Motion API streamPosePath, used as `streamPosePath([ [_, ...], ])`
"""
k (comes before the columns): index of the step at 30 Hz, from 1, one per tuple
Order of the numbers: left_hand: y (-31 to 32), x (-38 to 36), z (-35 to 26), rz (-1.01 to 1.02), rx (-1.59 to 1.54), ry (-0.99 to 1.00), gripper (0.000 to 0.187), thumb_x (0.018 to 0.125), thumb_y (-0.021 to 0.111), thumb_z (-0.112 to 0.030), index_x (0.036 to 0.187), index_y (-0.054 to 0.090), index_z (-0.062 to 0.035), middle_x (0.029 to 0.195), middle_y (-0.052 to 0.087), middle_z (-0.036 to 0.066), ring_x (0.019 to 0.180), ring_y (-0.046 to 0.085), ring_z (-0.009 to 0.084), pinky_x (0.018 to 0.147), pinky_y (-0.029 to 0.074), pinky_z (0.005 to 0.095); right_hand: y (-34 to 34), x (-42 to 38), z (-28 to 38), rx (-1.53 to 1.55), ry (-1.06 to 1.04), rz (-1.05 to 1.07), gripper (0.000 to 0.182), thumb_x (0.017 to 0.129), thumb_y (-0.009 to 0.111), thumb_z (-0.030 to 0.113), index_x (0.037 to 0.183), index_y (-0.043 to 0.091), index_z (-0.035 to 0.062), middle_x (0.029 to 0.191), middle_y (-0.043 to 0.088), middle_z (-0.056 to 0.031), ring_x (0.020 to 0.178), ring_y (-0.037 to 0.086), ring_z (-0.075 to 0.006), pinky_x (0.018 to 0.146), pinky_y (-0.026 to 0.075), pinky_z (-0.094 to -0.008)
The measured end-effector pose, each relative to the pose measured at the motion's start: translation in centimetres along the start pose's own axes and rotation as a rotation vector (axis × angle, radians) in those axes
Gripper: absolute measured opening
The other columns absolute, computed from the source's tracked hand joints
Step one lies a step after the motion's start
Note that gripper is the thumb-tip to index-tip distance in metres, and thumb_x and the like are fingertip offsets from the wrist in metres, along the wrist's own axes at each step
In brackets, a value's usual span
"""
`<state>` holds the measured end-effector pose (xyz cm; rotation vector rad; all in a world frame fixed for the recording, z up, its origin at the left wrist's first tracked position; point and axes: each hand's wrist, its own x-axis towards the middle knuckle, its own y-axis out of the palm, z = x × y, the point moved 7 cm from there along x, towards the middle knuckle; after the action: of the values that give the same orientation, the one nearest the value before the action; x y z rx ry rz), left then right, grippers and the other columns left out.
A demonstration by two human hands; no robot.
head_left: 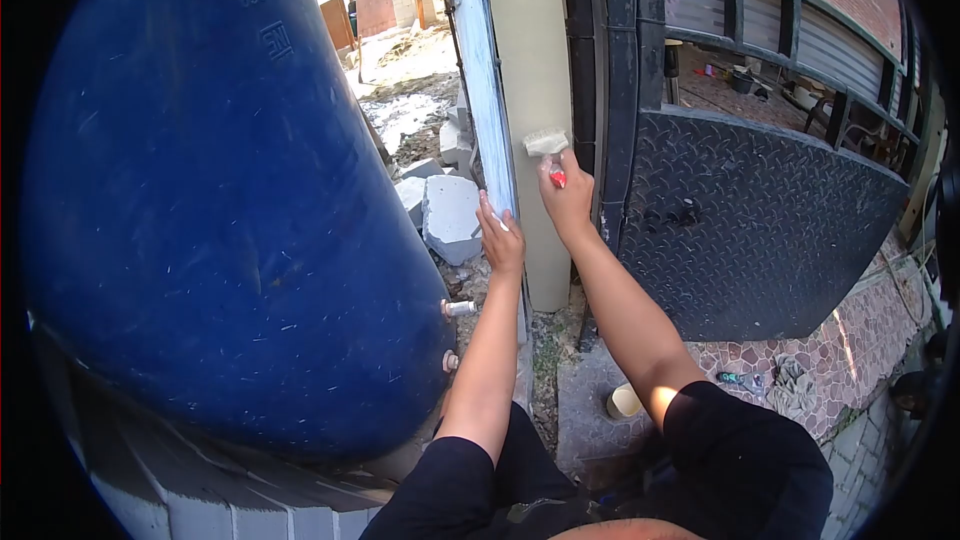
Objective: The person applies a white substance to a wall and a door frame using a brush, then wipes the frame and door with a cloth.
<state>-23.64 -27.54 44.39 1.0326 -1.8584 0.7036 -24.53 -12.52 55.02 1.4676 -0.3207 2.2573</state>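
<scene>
My right hand (567, 198) is closed around a paintbrush (545, 143). Its wide, pale bristles lie against the cream-coloured pillar (530, 60), and the red end of the handle shows at my fingers. Lower and to the left, my left hand (503, 238) rests with outstretched fingers against the edge of a narrow, pale blue-white strip (482, 90) beside the pillar. Whitish marks show on its fingers. A small tub (624, 401) with cream contents stands on the ground below my right forearm.
A big blue water tank (220, 200) fills the left side, with a pipe fitting (459, 308) sticking out near my left forearm. Broken light blocks (452, 218) lie behind the strip. On the right stands a black metal gate (760, 230). A crumpled cloth (792, 387) lies on the paving.
</scene>
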Motion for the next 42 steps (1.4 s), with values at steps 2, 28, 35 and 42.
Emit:
streamPosePath([
  [2, 0.1, -0.2, 0.1, 0.003, -0.016, 0.006, 0.049, 0.092, 0.043, -0.012, 0.136, 0.026, 0.0034, 0.130, 0.039, 0.029, 0.114, 0.043, 0.0470, 0.093, 0.040, 0.0463, -0.3, 3.9, 1.8, 0.072, -0.058, -0.057, 0.015, 0.083, 0.061, 0.013, 0.082, 0.052, 0.0021, 0.069, 0.061, -0.0189, 0.064, 0.062, -0.0371, 0.053, 0.047, -0.0406],
  [28, 0.5, -0.3, 0.1, -0.025, 0.126, 0.052, 0.049, 0.095, 0.035, -0.018, 0.134, 0.024, 0.0107, 0.133, 0.034, 0.033, 0.124, 0.035, 0.0458, 0.103, 0.031, 0.0454, -11.2, -25.6, -5.2, 0.164, 0.415, 0.555, 0.018, 0.077, 0.064, 0.012, 0.089, 0.052, 0.0044, 0.078, 0.062, -0.0192, 0.073, 0.060, -0.0400, 0.061, 0.048, -0.0446],
  [35, 0.7, -0.7, 0.1, -0.027, 0.210, -0.058, 0.053, 0.098, 0.028, -0.027, 0.134, 0.024, 0.0117, 0.133, 0.033, 0.035, 0.124, 0.035, 0.0458, 0.104, 0.029, 0.0446, -22.6, -32.8, -4.0, 0.191, 0.677, 0.541, 0.016, 0.073, 0.064, 0.009, 0.085, 0.054, 0.0038, 0.071, 0.061, -0.0179, 0.065, 0.062, -0.0367, 0.058, 0.049, -0.0410],
  [42, 0.3, -0.9, 0.1, -0.026, 0.251, -0.108, 0.052, 0.098, 0.027, -0.027, 0.136, 0.022, 0.0083, 0.134, 0.033, 0.034, 0.123, 0.036, 0.0465, 0.103, 0.031, 0.0449, -24.5, -33.9, -5.8, 0.243, 0.653, 0.632, 0.018, 0.072, 0.064, 0.011, 0.086, 0.055, 0.0060, 0.068, 0.061, -0.0162, 0.063, 0.062, -0.0361, 0.056, 0.048, -0.0388],
])
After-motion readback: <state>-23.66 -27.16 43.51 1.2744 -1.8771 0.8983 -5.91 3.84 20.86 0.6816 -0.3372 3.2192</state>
